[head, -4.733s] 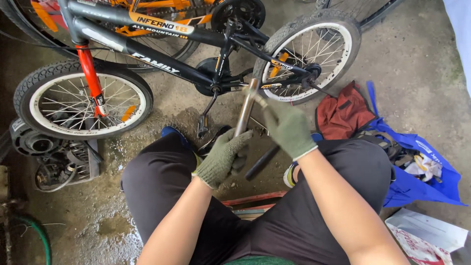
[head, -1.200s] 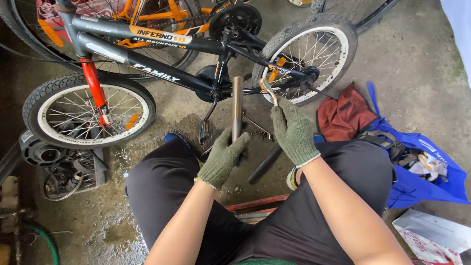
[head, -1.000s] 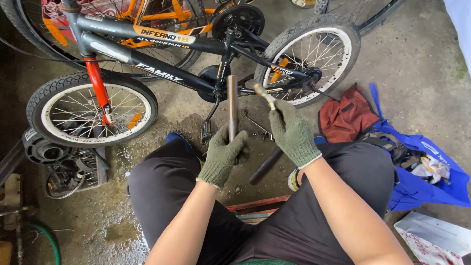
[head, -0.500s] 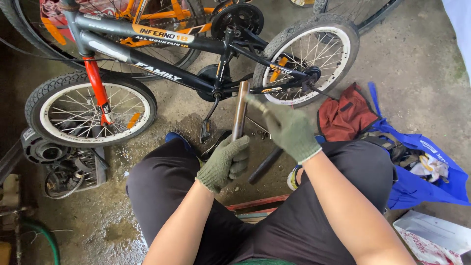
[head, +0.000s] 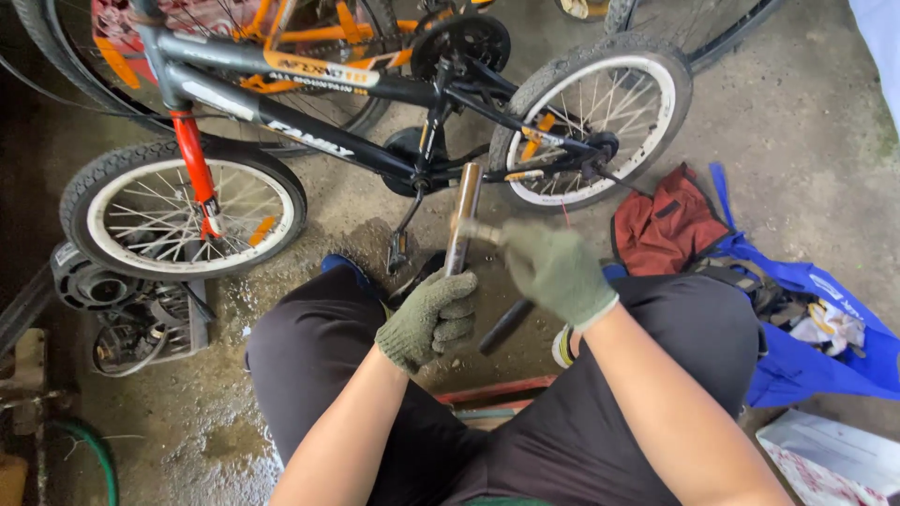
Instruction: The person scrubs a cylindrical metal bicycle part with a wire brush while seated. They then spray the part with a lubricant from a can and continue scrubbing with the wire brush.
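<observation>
I sit on the concrete floor with my knees apart. My left hand [head: 429, 319], in a green knit glove, grips the lower part of a metal tube [head: 464, 211] that stands nearly upright, leaning a little to the right. My gloved right hand [head: 558, 272] is blurred just right of the tube and holds a small light-tipped tool [head: 473, 230] whose tip meets the tube's side. Right behind the tube stands a small black bicycle [head: 309, 141] with a red fork; its pedal [head: 397, 253] hangs close to the tube's left.
An orange bicycle [head: 319, 28] stands behind the black one. A dark bar [head: 506, 323] lies on the floor between my knees. A red bag [head: 666, 225] and blue bag [head: 816, 337] lie at right, a crate of parts [head: 131, 323] at left, a green hose [head: 98, 454] at lower left.
My right hand has swung down and left from beside the rear wheel to the tube's side. The tube has tipped slightly to the right in my left hand.
</observation>
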